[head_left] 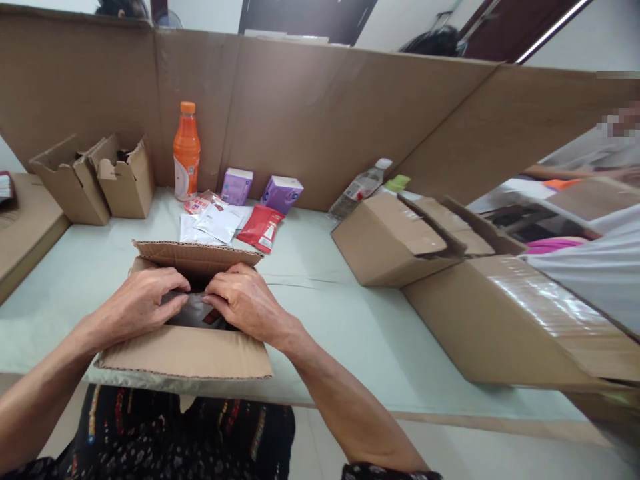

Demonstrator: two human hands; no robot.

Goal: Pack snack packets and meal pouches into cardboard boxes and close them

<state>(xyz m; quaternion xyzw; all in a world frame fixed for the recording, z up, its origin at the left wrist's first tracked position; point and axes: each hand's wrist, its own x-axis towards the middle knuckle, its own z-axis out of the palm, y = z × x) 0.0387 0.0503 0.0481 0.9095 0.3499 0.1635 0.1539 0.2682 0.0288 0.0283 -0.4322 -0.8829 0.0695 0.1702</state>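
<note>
Head view: orange bottle (186, 150), purple packs (281, 194) and sachets (219, 222) sit behind the open box (186, 353) on the table (350, 320); bigger cartons (395, 240) right. Left hand (143, 303) and right hand (245, 300), fingers curled together, press packets (193, 313) down inside the box.

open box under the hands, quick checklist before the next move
1. Both hands at the box: left hand and right hand rest over the opening of the open box. ok
2. Flaps out of the way: near and far flaps folded outward. ok
3. Contents seated: something pale and red shows between the fingers, mostly hidden. cannot tell
4. Remaining items within reach: white sachets, red packet, purple packs lie behind the box. ok
5. Orange bottle upright, apart from the box. ok
</note>
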